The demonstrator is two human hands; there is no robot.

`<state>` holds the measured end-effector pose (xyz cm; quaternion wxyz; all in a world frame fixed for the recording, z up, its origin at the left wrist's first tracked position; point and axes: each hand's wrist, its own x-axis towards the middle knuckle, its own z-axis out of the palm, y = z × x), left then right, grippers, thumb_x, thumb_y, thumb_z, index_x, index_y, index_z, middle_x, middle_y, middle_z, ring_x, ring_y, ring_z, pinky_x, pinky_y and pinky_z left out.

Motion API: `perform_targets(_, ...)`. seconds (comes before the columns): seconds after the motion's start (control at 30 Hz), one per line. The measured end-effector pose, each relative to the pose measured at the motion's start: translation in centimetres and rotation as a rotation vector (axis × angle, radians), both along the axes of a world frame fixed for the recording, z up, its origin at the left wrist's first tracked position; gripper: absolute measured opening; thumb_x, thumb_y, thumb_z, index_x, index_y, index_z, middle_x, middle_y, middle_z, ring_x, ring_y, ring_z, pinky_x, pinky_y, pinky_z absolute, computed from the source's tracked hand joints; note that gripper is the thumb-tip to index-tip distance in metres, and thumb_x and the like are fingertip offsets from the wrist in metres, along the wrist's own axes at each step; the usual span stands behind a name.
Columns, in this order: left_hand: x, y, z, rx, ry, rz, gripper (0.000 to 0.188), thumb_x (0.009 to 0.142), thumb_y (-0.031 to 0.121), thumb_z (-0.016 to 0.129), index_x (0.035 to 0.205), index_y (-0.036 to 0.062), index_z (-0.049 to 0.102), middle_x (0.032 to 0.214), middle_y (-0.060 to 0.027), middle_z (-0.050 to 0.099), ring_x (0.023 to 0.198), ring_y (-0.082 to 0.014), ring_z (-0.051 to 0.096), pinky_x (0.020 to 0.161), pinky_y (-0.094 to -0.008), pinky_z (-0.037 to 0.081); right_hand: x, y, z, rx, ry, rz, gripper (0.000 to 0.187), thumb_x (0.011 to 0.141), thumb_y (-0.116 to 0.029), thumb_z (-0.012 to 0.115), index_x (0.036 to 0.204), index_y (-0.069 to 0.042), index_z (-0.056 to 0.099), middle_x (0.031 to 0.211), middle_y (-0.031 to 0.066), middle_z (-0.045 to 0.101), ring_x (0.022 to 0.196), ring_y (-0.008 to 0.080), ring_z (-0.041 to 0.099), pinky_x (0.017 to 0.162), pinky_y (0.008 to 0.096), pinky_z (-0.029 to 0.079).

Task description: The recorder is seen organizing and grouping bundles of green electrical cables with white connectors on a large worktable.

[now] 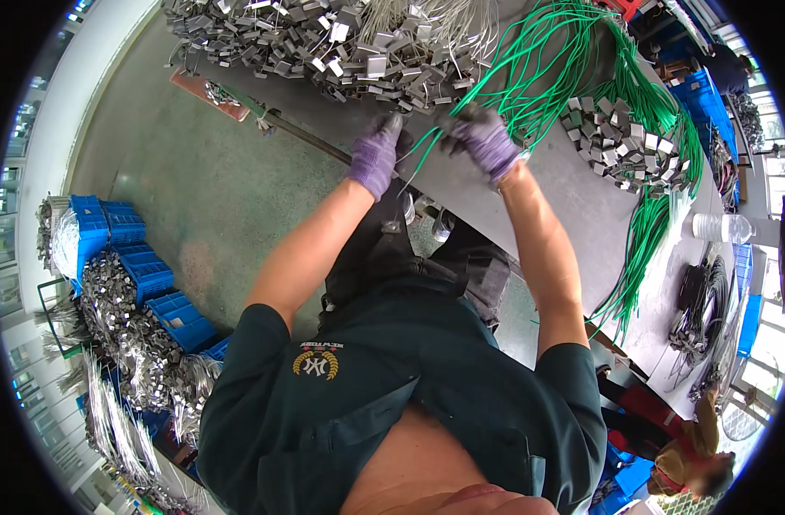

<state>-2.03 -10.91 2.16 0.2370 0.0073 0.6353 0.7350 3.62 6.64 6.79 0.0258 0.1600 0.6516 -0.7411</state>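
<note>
Both hands wear purple knit gloves with dark grey fingertips. My left hand (377, 158) is at the table's near edge, closed, thumb upward. From it a thin grey wire with a small metal block (392, 227) hangs below the edge. To its right, my right hand (483, 142) is closed around green wires (495, 75); its fingertips are slightly blurred. The wires' ends stick out between the two hands. Beyond the hands lies a large heap of small metal blocks (377, 65) with thin wires.
At the right of the grey table (573, 232) lie more metal blocks (620, 148) on green wires, a clear plastic bottle (722, 228) and coiled black wires (700, 300). Blue crates (180, 321) and piled metal parts stand at left. Another person (688, 459) is at lower right.
</note>
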Motion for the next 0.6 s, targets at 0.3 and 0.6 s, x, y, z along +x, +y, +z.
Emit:
perform_targets(0.3,-1.3,5.3,0.6,0.302,-0.188,0.100,0.026,0.087,0.036,0.059,0.094,0.0106,0.060,0.079,-0.0018,0.062,0.069,-0.0123,0.057,0.062,-0.0295,0.046,0.0,0.4,2.1,0.249,-0.150,0.025,0.027,0.082,-0.023,0.065,0.079,0.004,0.061,0.059,0.0087,0.061,0.048,0.0129,0.059,0.045,0.0226,0.048)
perform_targets(0.6,0.7,1.8,0.2,-0.268,0.592,-0.596,0.033,0.091,0.027,0.056,0.112,0.0020,0.056,0.092,-0.0046,0.062,0.085,-0.0109,0.057,0.080,-0.0248,0.045,-0.4,8.6,0.5,-0.052,-0.095,-0.249,0.017,0.082,-0.014,0.065,0.088,0.001,0.060,0.069,0.0065,0.060,0.054,0.0161,0.060,0.047,0.0257,0.049)
